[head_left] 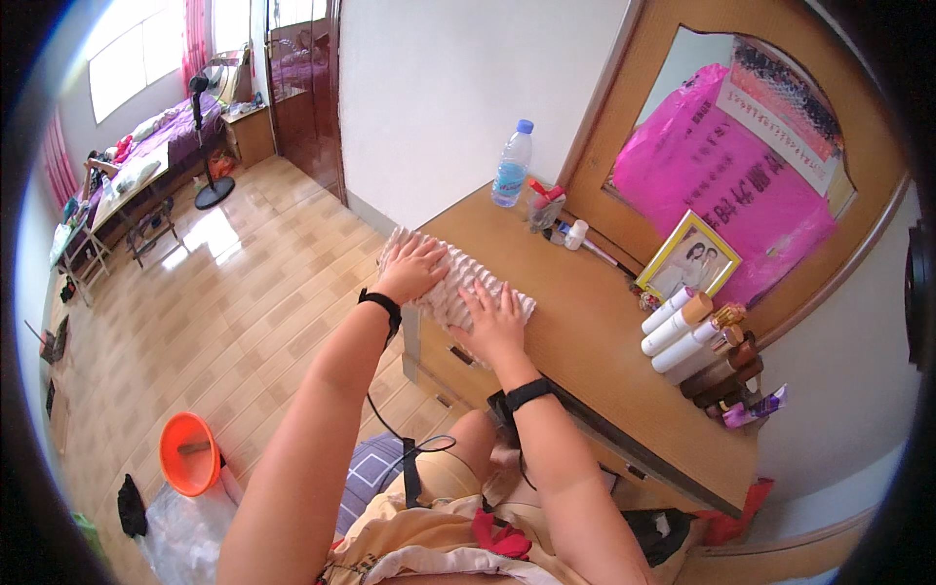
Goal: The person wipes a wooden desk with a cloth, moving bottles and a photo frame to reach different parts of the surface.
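Ruffled cloth (450,283) on dresser (585,331) | left hand (414,265) flat, fingers spread | right hand (495,322) flat on it

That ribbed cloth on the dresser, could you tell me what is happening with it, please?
A person presses both palms flat on a pale ribbed cloth at the front edge of a wooden dresser. The left hand covers its far end, the right hand its near end. Bottles lie further along the top.

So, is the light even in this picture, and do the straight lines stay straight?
Head view: not even, the window is blown out and glares on the tiled floor; the long wooden dresser top edges bend toward the rim; both hands, left and right, on the ribbed pale cloth look sharp.
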Action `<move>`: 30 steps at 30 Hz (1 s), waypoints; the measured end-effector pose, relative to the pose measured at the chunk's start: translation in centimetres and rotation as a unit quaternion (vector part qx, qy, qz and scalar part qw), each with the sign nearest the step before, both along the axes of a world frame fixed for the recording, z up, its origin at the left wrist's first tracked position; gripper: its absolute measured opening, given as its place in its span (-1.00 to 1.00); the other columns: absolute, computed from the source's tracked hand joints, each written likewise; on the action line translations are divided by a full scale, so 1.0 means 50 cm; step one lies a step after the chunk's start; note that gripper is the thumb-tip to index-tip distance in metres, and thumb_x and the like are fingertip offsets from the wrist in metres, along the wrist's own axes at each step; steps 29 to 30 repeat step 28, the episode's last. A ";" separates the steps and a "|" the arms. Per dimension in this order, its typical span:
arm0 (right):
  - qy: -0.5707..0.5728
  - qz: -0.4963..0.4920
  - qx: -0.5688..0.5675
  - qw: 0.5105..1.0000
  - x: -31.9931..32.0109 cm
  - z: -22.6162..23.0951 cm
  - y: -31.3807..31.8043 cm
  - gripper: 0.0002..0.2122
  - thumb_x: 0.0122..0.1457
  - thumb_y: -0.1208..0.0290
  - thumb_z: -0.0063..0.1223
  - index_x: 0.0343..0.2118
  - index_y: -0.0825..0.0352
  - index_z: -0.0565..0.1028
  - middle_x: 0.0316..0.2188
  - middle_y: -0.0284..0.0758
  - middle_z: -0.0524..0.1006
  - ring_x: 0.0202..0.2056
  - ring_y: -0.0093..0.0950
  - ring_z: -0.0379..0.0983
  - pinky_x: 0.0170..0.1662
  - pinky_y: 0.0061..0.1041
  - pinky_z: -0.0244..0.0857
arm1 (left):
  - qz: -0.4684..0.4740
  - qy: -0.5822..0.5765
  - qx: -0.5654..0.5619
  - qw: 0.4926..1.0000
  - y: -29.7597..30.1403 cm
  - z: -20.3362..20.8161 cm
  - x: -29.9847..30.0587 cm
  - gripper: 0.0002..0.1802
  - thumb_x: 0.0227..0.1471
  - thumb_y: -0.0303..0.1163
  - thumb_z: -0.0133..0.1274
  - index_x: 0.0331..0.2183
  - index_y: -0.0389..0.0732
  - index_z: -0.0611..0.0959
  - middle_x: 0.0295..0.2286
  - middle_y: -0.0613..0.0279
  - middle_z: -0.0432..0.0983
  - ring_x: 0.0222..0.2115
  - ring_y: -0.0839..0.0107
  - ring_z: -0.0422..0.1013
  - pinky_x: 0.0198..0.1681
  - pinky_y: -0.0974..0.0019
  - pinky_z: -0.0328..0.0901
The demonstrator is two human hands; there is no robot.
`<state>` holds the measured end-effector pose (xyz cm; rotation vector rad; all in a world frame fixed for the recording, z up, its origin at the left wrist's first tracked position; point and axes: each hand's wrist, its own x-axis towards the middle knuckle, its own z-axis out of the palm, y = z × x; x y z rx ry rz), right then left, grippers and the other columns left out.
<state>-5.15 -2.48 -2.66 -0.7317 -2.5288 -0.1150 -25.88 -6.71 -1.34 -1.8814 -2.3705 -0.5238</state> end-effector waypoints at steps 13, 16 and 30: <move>-0.001 -0.095 -0.166 0.982 0.440 0.082 -0.111 -0.65 0.05 0.33 0.02 -0.06 0.20 0.40 0.01 -0.15 0.33 0.07 0.00 0.15 0.09 -0.26 0.08 | -0.214 0.033 -0.020 0.976 -0.061 0.042 0.386 -0.44 -0.21 0.04 0.08 -0.16 -0.05 0.54 -0.08 0.18 0.31 -0.05 0.09 0.21 -0.03 -0.10 0.14; 0.025 -0.189 -0.194 0.962 0.588 0.085 -0.131 -0.66 0.06 0.33 0.00 -0.06 0.22 0.40 0.00 -0.10 0.34 0.08 -0.05 0.15 0.07 -0.25 0.11 | -0.287 0.022 -0.038 0.957 -0.032 0.060 0.533 -0.44 -0.20 0.03 0.07 -0.12 -0.01 0.52 -0.08 0.15 0.29 -0.04 0.05 0.19 -0.05 -0.15 0.16; -0.109 -0.343 -0.180 0.915 0.627 0.106 -0.172 -0.47 0.06 0.08 0.02 0.08 0.17 0.25 0.18 -0.12 0.08 0.20 -0.15 -0.07 0.15 -0.16 -0.07 | -0.390 0.121 -0.165 0.898 0.108 0.080 0.696 -0.35 -0.26 -0.02 0.10 -0.05 -0.02 0.48 -0.03 0.07 0.21 0.03 0.01 0.12 -0.09 -0.29 0.13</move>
